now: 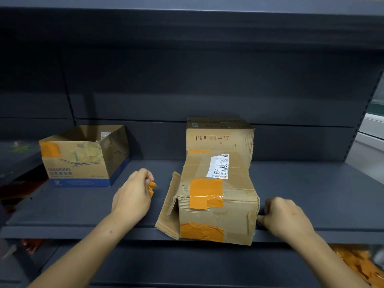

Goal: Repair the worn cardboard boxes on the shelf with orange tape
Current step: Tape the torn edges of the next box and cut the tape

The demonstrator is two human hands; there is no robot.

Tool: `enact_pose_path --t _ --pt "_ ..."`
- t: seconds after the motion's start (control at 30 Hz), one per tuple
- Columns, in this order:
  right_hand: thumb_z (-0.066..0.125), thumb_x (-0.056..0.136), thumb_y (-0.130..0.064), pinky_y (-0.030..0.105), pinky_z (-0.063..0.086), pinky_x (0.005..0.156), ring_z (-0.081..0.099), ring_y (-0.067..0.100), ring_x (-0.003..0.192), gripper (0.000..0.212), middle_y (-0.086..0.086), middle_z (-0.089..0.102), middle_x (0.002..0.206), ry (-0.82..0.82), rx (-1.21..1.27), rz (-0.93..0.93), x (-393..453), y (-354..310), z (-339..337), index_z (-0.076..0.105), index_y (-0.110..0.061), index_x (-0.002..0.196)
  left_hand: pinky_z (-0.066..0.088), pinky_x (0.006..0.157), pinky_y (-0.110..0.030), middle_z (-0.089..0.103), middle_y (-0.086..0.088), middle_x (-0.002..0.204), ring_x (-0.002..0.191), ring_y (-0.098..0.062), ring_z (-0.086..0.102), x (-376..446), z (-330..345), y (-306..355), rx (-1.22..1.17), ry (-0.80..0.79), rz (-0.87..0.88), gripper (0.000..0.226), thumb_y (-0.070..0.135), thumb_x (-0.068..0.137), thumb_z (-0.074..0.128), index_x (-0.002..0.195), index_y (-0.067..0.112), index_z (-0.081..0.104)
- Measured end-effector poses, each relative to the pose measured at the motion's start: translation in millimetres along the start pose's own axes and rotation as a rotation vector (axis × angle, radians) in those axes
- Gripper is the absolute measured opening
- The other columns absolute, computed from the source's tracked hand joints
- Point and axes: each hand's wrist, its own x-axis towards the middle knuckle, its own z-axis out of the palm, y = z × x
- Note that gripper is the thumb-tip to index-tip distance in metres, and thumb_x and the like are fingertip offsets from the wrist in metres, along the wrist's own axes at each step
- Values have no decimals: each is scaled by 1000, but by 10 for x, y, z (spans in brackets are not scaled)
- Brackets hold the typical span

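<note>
A worn cardboard box (216, 190) lies at the shelf's front edge, with orange tape patches on its top, front edge and lower front, and a loose flap on its left side. My left hand (133, 196) pinches a crumpled piece of orange tape (152, 188) just left of that flap. My right hand (284, 217) sits with curled fingers against the box's lower right corner; whether it holds anything I cannot make out. A second open box (83, 161), printed with a fan and patched with orange tape, stands at the back left.
The dark grey shelf (311, 196) runs left and right of the box, with a grey back panel behind. An upright cardboard box (220, 134) stands right behind the worn one. Orange packets (357, 265) lie on the level below, at the lower right.
</note>
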Motion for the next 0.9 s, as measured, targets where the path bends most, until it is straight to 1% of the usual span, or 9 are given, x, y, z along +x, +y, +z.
enact_pose_path --t 0.13,0.2,0.27,0.33,0.5,0.6,0.73,0.8,0.9 --pt "68 78 -47 25 37 47 53 16 65 29 -3 58 74 -7 -5 -6 19 -2 14 57 -21 73 39 62 -36 47 9 92 76 -14 51 4 32 63 72 -70 9 21 26 105 29 89 34 39" --pt "68 78 -47 25 38 49 54 18 68 29 -3 58 75 -16 -4 -10 25 3 15 57 -21 73 42 63 -37 49 10 93 77 -12 52 5 58 84 80 -78 25 20 26 105 31 90 34 41" --pt "67 78 -48 26 39 49 55 19 70 29 -3 58 76 -22 -4 -15 34 0 15 56 -21 73 50 71 -39 56 12 101 87 -15 58 9 68 97 64 -56 41 16 25 104 40 101 37 49" --pt "67 78 -48 26 38 50 56 20 72 29 -3 57 76 -26 -7 -21 42 -8 17 56 -22 73 54 79 -41 62 10 111 99 -17 63 24 67 105 55 -35 54 22 24 101 49 118 35 56" --pt "65 79 -41 26 39 51 56 20 73 22 -4 58 77 -47 -24 -28 56 -66 12 54 -24 72 54 80 -34 71 9 114 107 -18 65 115 65 74 135 33 134 28 26 97 57 122 35 66" --pt "62 78 -39 28 44 56 59 23 78 15 -4 59 80 -65 -42 -41 65 -101 1 57 -25 76 54 73 -33 73 7 109 101 -22 67 172 67 42 266 45 235 34 23 96 55 127 33 65" --pt "60 78 -39 28 44 56 59 25 81 15 -3 60 82 -81 -55 -53 75 -100 -15 58 -24 79 54 65 -35 72 3 101 89 -24 68 169 106 -44 462 -52 344 36 23 95 53 130 31 58" --pt "61 79 -40 27 42 55 58 24 80 17 -4 60 81 -85 -53 -54 73 -90 -24 58 -24 78 54 65 -34 73 5 103 91 -23 69 129 156 -113 458 -83 370 40 26 96 53 135 34 55" --pt "59 79 -38 28 43 56 59 24 79 14 -3 61 81 -81 -43 -58 63 -87 -22 59 -24 79 55 73 -35 72 8 111 100 -20 67 69 241 -176 376 -148 277 49 27 96 51 142 42 46"
